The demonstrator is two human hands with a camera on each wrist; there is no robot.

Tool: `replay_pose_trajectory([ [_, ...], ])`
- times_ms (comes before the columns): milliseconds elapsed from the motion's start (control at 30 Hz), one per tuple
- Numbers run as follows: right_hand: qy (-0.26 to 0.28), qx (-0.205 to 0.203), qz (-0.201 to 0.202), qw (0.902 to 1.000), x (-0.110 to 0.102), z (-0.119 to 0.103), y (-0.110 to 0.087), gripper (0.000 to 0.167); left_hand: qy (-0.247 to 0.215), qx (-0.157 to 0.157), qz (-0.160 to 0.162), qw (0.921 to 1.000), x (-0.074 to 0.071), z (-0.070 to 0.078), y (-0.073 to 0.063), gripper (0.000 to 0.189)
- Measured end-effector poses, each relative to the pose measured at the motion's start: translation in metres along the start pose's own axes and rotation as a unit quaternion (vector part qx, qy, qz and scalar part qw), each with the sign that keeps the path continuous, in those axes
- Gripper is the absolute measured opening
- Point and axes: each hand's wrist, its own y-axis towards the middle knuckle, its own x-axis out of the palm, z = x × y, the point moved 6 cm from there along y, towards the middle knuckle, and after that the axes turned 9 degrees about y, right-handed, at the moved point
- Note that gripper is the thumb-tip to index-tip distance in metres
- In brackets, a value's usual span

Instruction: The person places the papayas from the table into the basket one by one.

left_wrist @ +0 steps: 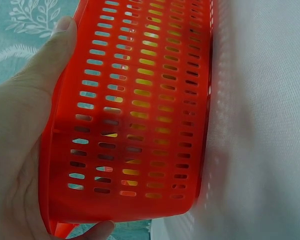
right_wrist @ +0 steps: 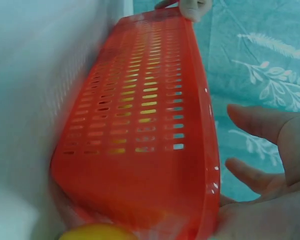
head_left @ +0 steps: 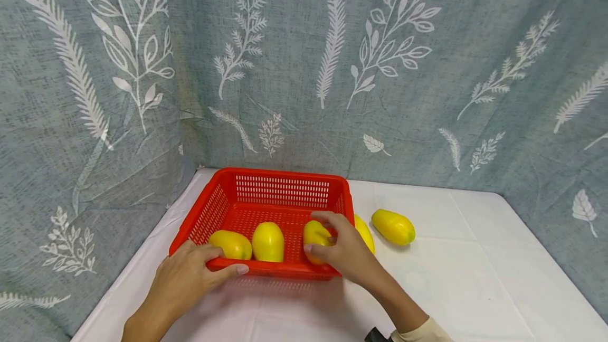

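We find the red perforated plastic basket (head_left: 285,174) lying lengthwise, nine to three o'clock. The rightmost smooth yellow oval fruit (head_left: 315,233) sits inside at five o'clock, long axis roughly twelve to six. Our left hand (head_left: 187,278) grips the rim at seven, thumb pointing to three. Our right hand (head_left: 345,247) arches over that fruit, thumb and fingers well parted; contact we cannot tell.

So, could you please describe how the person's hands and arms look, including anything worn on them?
The left hand and the right hand wear no gloves. A plain cream fabric sleeve shows on the right forearm at the head view's bottom edge, with a small black object close beside it, too cropped to identify. No sleeve shows on the left arm.
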Motion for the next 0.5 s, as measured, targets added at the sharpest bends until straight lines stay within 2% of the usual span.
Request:
replay_pose_trajectory([
  [233, 0.061, 0.013, 0.031, 0.9976, -0.018, 0.005, -0.017, 0.054, 0.001, -0.002, -0.004, 1.0000, 0.001, 0.000, 0.000, 0.072],
  [500, 0.066, 0.030, 0.061, 0.9955, -0.042, 0.012, -0.037, 0.053, 0.000, -0.003, -0.007, 1.0000, 0.000, 0.001, 0.001, 0.072],
])
